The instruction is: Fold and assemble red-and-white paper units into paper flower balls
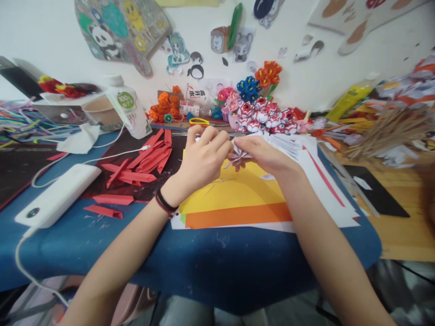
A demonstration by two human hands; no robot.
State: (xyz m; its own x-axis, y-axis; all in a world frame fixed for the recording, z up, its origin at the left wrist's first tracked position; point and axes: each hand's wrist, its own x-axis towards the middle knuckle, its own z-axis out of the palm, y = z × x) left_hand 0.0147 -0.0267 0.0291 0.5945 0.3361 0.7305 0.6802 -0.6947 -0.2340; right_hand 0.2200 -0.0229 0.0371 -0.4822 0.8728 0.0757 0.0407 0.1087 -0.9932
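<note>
Between my two hands is a white folded-paper flower [239,155] with pointed petals, held above the yellow paper sheets [238,188]. My left hand [207,153] has its fingers curled at the flower's left side; their tips are partly hidden. From the right, my right hand [261,153] grips the flower with the thumb on top and fingertips showing beneath. Thin sticks or wires [217,183] lie on the yellow paper under my left hand. An orange sheet [238,216] shows along the near edge of the stack.
Red folded paper strips [146,158] lie on a dark mat at left, near a white power bank [57,194] with a cable. A white bottle [127,106] stands behind. Red-and-white paper flowers [265,115] line the back. White paper pieces [316,181] lie at right.
</note>
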